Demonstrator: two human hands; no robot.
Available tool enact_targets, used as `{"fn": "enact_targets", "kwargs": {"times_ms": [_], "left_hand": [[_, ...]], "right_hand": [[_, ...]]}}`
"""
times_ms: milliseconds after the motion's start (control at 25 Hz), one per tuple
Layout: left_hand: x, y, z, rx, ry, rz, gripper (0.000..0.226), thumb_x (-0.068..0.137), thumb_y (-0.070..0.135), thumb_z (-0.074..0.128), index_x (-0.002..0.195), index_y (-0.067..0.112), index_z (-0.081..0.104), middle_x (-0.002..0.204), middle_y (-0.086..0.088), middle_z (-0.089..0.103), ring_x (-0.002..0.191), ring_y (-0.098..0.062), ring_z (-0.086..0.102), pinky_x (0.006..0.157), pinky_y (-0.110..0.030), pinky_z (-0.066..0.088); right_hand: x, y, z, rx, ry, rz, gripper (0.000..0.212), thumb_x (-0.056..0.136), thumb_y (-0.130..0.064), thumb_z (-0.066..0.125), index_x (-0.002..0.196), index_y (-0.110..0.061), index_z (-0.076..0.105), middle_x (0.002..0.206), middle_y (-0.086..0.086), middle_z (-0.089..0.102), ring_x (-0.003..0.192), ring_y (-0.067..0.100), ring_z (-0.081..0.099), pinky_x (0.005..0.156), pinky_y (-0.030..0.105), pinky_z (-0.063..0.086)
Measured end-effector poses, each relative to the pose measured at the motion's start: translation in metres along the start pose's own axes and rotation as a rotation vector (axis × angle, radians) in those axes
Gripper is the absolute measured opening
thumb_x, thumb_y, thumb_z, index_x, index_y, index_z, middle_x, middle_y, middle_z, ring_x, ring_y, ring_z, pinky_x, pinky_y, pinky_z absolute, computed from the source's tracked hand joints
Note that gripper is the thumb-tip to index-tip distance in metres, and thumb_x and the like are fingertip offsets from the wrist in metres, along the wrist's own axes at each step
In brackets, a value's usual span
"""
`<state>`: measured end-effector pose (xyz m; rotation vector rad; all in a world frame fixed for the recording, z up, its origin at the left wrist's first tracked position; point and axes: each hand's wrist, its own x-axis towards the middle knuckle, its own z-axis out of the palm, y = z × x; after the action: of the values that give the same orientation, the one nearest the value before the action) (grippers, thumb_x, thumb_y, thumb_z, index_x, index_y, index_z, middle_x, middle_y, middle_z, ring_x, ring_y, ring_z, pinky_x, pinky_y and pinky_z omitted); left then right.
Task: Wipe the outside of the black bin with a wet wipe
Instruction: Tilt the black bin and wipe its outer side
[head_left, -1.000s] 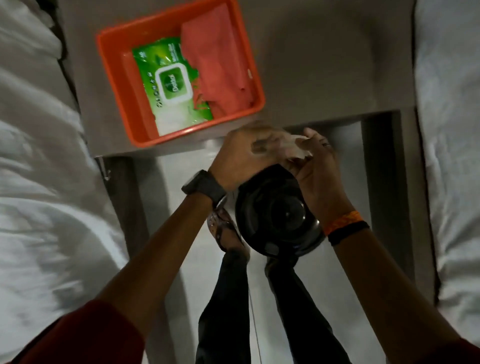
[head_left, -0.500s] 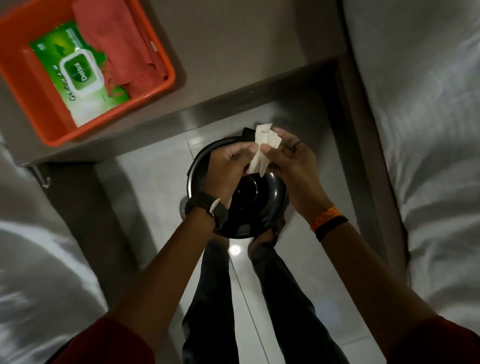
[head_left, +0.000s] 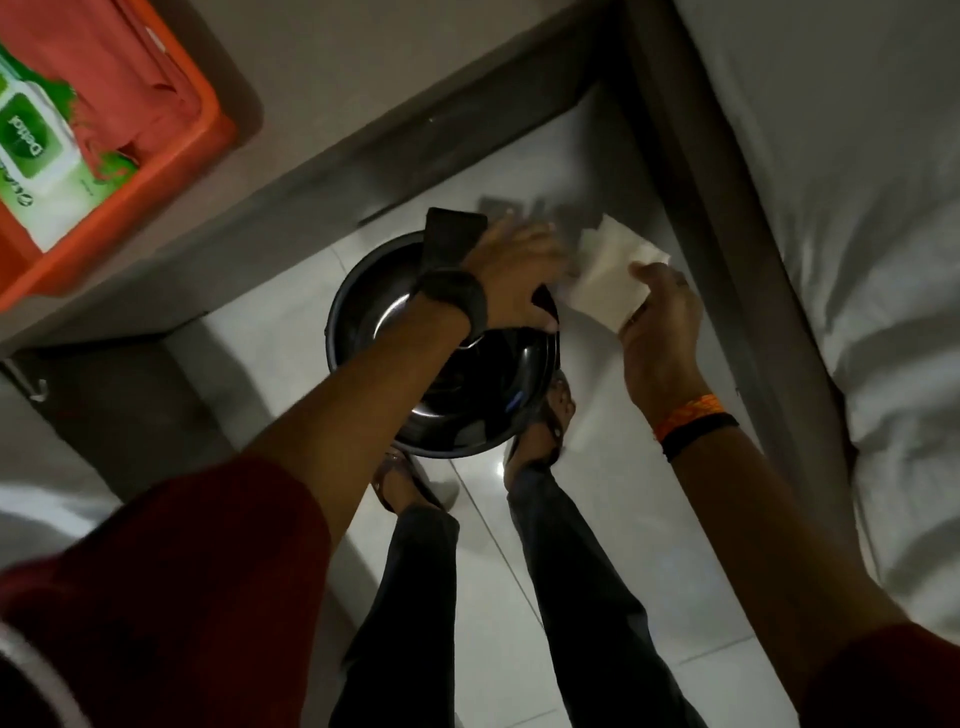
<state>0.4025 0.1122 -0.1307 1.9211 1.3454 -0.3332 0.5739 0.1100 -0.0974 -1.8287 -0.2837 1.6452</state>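
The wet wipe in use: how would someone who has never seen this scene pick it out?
Find the round black bin on the pale floor tiles. Just to its right, the right hand pinches a pale, partly unfolded wet wipe. It is the only loose white sheet; the other wipes sit packed in the green pack in the orange tray.

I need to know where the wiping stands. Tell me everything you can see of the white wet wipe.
The white wet wipe is a thin, pale, soft-looking sheet, opened out and creased, with blurred edges. The right hand pinches its right side; the left hand meets its left edge. It hangs above the pale floor, right of the round black bin, not visibly touching it.
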Motion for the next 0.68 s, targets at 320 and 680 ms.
{"fn": "enact_targets", "kwargs": {"times_ms": [320, 680], "left_hand": [[0.006, 0.012, 0.042, 0.128, -0.248, 0.110, 0.049, 0.075, 0.056, 0.077, 0.114, 0.028, 0.067, 0.117, -0.003, 0.057, 0.125, -0.028, 0.039, 0.103, -0.045, 0.025], [-0.142, -0.060, 0.040, -0.339, 0.001, -0.114, 0.046, 0.070, 0.043, 0.086, 0.111, 0.038, 0.065, 0.092, 0.013, 0.048, 0.102, -0.016, 0.046, 0.100, -0.047, 0.032]], "right_hand": [[0.016, 0.038, -0.036, -0.455, 0.167, -0.269, 0.031, 0.103, -0.011, 0.053, 0.130, -0.007, 0.068, 0.095, -0.013, 0.067, 0.098, 0.012, 0.066, 0.100, 0.035, 0.059], [-0.047, 0.143, 0.006, -0.971, -0.578, -0.437, 0.046, 0.109, -0.018, 0.044, 0.155, -0.016, 0.047, 0.150, 0.017, 0.059, 0.140, 0.031, 0.057, 0.121, 0.043, 0.044]]}}
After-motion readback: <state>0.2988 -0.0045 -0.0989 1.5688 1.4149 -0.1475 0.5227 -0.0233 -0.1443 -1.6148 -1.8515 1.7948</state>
